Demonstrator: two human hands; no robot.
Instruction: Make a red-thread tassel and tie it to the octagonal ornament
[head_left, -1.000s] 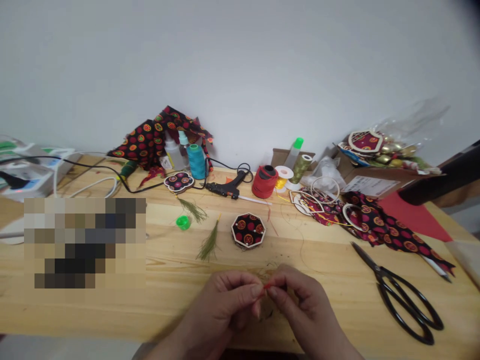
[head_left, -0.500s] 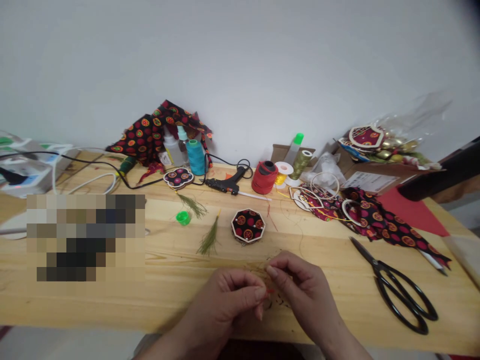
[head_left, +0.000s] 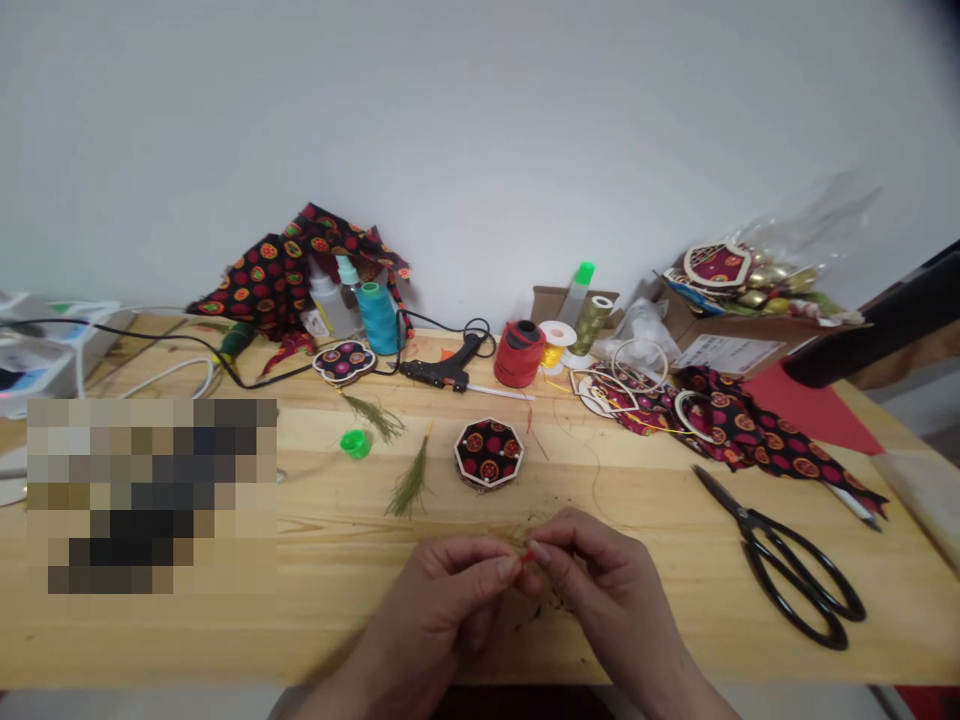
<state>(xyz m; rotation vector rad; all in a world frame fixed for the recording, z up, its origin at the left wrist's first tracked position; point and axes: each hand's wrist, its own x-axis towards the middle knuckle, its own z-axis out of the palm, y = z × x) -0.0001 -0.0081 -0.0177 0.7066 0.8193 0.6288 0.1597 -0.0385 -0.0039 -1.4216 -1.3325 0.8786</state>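
Note:
Near the table's front edge, my left hand [head_left: 457,595] and my right hand [head_left: 607,585] meet with fingertips pinched together. Between them shows a small bit of red thread [head_left: 529,556], mostly covered by the fingers. Just beyond my hands lies an octagonal wood-framed pendant [head_left: 489,453] faced with dark patterned fabric. Left of it rests a green thread tassel [head_left: 409,478], and farther left a small bright green cap [head_left: 355,444]. Dark scraps are scattered on the wood beneath my fingers.
Large black scissors [head_left: 784,560] lie at the right. A glue gun [head_left: 442,368], a blue thread cone [head_left: 381,320] and a red thread spool [head_left: 520,355] line the back. Patterned fabric [head_left: 780,425] and a cardboard box [head_left: 731,350] occupy the right rear. Cables run along the left.
My hands have drawn closer, and their fingertips now meet at the red thread. The right hand's fingers have lowered slightly. The view has shifted a little.

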